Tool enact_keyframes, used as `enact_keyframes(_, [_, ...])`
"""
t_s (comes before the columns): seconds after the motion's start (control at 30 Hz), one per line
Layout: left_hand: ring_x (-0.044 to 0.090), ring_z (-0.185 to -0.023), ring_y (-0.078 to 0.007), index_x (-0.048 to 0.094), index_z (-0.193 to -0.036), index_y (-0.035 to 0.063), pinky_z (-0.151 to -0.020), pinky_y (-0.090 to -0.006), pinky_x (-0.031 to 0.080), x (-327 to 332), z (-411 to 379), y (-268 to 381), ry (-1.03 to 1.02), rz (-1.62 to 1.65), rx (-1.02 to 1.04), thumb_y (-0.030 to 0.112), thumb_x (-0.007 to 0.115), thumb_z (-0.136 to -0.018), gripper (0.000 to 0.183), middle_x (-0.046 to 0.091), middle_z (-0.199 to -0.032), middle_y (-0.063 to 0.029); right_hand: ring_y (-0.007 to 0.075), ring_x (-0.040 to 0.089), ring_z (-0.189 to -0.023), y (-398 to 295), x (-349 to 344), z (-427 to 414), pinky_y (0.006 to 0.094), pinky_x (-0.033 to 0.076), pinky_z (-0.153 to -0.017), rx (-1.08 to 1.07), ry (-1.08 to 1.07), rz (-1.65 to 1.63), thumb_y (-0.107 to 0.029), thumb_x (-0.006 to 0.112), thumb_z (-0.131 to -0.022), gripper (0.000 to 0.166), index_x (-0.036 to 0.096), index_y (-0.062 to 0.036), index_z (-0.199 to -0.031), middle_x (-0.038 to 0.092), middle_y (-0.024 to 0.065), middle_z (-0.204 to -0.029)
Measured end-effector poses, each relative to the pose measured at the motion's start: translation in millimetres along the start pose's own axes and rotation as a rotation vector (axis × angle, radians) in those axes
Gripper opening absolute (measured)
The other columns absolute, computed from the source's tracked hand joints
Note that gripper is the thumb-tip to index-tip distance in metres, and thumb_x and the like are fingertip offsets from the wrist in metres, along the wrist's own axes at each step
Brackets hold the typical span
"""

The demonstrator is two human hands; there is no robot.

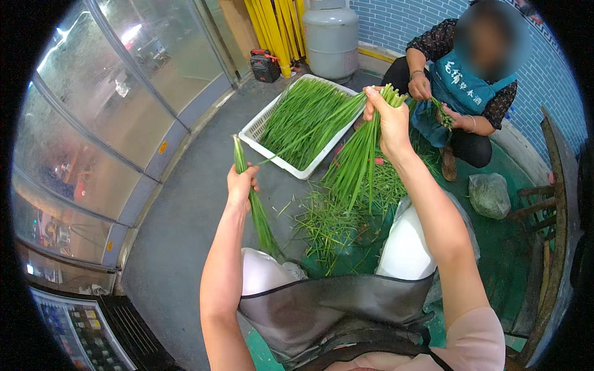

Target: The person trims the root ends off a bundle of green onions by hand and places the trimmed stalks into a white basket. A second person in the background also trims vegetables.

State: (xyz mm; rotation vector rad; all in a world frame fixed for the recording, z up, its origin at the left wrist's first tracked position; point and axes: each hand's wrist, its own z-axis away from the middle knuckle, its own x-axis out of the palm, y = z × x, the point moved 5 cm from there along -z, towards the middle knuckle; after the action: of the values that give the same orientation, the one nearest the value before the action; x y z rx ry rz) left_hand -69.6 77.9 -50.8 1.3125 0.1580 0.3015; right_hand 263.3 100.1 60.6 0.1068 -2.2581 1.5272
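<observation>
My left hand (240, 183) is closed around a slim bunch of Chinese chives (261, 221); the pale stem ends point up and the leaves hang beside my left knee. Raised at the right, my right hand (387, 118) grips a thicker chive bunch (359, 157) near its pale cut ends, its leaves fanning downward. Several long leaves stretch from that bunch toward my left hand. Between and beyond my hands, a white plastic basket (304, 172) holds a layer of chives (306, 118) lying side by side.
Loose chive scraps (332, 227) litter the floor before my knees. A co-worker (468, 88) squats at the far right, holding a small bunch of greens. Behind the basket stand a gas cylinder (330, 41) and a black-and-red box (265, 66). A filled plastic bag (489, 195) lies right, near a wooden stool (554, 208).
</observation>
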Motion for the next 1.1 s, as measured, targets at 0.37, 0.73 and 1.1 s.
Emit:
enact_keyframes(0.37, [0.037, -0.05, -0.0037, 0.057, -0.104, 0.0008, -0.045, -0.0196, 0.032, 40.6, 40.9, 38.7, -0.238, 0.059, 0.178, 0.009, 0.062, -0.084, 0.022, 0.055, -0.078, 0.0, 0.0065, 0.046, -0.049, 21.5, 34.1, 26.2, 0.0227, 0.036, -0.047, 0.123, -0.274, 0.136, -0.015, 0.064, -0.083, 0.014, 0.058, -0.0038, -0.079, 0.052, -0.0012, -0.057])
enact_keyframes(0.73, [0.038, -0.045, -0.0032, 0.058, -0.097, -0.0006, -0.04, -0.0192, 0.029, 72.2, 73.3, 41.1, -0.395, 0.049, 0.185, 0.008, 0.067, -0.081, 0.02, 0.066, -0.079, -0.0098, 0.007, 0.05, -0.052, 44.4, 74.4, 67.0, 0.0216, 0.039, -0.048, 0.283, -0.518, 0.173, -0.016, 0.066, -0.082, 0.016, 0.06, -0.0008, -0.083, 0.054, -0.0007, -0.059])
enact_keyframes(1.1, [0.038, -0.044, -0.0029, 0.057, -0.095, 0.0004, -0.041, -0.0196, 0.03, 71.6, 70.0, 39.1, -0.45, 0.047, 0.157, 0.008, 0.065, -0.082, 0.017, 0.066, -0.078, -0.0088, 0.005, 0.048, -0.053, 38.5, 72.8, 63.7, 0.0214, 0.037, -0.048, 0.27, -0.567, 0.278, -0.015, 0.068, -0.078, 0.015, 0.062, -0.0013, -0.08, 0.054, -0.0021, -0.06])
